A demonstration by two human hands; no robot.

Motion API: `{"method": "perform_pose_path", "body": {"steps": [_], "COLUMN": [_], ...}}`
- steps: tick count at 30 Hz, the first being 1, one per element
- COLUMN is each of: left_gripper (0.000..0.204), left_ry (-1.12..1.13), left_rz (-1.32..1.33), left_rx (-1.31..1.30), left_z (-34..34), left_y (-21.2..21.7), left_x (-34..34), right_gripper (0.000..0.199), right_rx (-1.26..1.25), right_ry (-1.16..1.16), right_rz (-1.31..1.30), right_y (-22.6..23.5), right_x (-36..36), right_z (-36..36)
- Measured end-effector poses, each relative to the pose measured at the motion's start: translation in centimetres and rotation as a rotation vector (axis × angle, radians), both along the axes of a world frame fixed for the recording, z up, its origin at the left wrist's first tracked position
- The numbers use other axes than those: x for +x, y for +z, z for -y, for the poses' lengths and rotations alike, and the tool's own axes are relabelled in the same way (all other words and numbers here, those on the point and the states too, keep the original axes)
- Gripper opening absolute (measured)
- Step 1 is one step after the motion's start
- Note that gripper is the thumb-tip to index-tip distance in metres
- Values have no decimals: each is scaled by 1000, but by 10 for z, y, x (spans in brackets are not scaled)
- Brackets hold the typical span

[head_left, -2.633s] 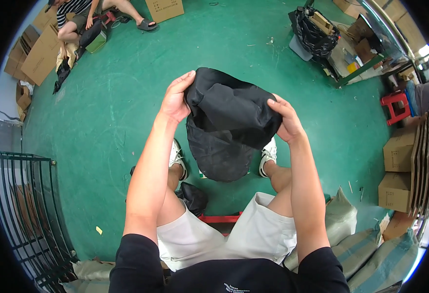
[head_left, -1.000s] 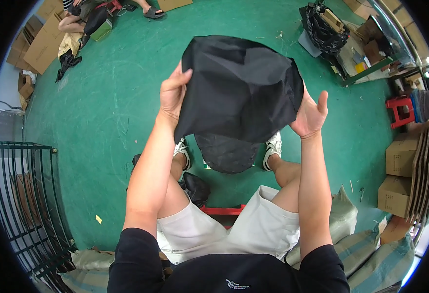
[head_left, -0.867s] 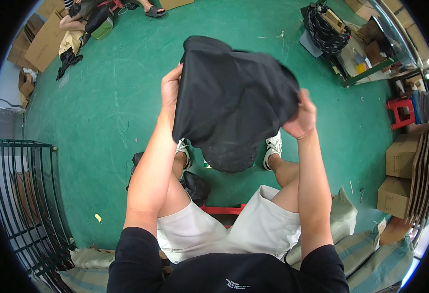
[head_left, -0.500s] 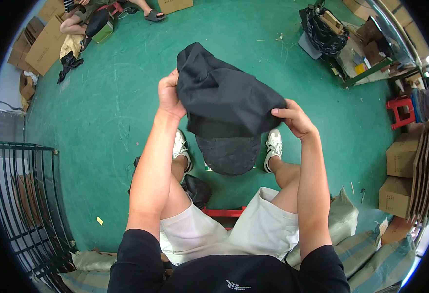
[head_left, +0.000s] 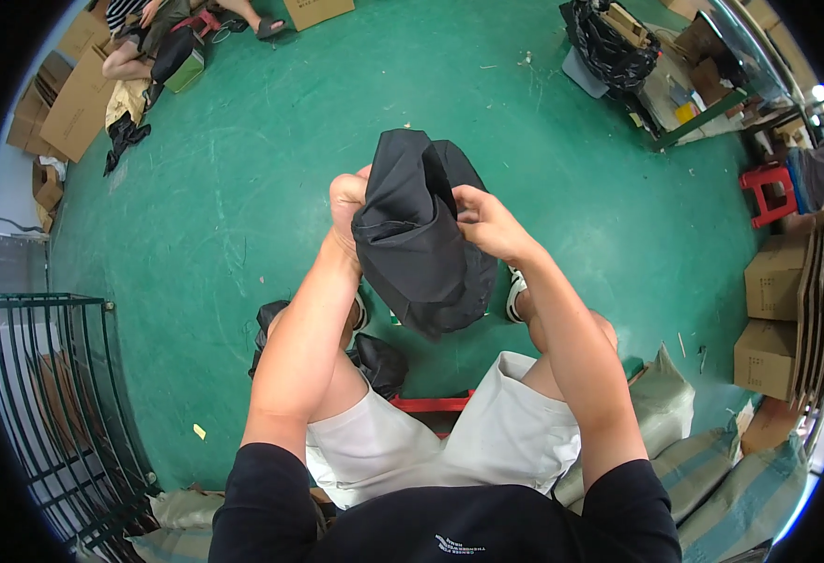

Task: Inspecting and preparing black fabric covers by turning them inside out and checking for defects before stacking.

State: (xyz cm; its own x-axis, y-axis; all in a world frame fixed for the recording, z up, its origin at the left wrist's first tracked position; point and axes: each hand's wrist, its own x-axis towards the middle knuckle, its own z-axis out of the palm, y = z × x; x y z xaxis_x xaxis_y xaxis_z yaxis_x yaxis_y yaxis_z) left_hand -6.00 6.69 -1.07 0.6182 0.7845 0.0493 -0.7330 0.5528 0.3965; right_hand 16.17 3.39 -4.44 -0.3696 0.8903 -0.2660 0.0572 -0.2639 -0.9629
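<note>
A folded piece of black fabric [head_left: 403, 225] hangs in front of me above the floor, between my feet. My left hand [head_left: 346, 205] grips its left side, with the fingertips hidden behind the cloth. At the right edge my right hand [head_left: 492, 225] is closed, its thumb and fingers pinching the fabric. More black fabric [head_left: 480, 291] shows below and to the right of the held part; I cannot tell whether it is the same piece. A black bundle [head_left: 379, 366] lies beside my left leg.
I sit on a red stool [head_left: 431, 403]. A green metal rack [head_left: 51, 375] stands at left, cartons [head_left: 769, 357] and woven sacks [head_left: 740, 488] at right. Another person [head_left: 135, 56] sits at the far left. A bin with a black bag [head_left: 609, 47] stands at the far right.
The spread black fabric has been folded narrower and lowered toward me. My right hand has moved left, closer to my left hand.
</note>
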Motion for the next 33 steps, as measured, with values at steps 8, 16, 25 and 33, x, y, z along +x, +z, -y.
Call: {"method": "perform_pose_path", "body": {"steps": [8,16,25,33], "left_gripper": [37,37,31,31], "left_ry": [117,142,306,296], "left_rz": [37,97,105,72], "left_rx": [32,141,77,-210], "left_z": [-9,-21,-27,-32], "left_y": [4,2,-3,4], "left_x": [-21,-47,-43,-27], "right_gripper": [8,16,74,99], "right_rx": [-159,-216,102,-345], "right_ry": [-214,-152,-76,97], "right_rz": [-301,-753,-1207,-1331], "right_y": [8,31,48,34], "right_x": [27,71,56,49], "right_z": [-12,-4,7,3]}}
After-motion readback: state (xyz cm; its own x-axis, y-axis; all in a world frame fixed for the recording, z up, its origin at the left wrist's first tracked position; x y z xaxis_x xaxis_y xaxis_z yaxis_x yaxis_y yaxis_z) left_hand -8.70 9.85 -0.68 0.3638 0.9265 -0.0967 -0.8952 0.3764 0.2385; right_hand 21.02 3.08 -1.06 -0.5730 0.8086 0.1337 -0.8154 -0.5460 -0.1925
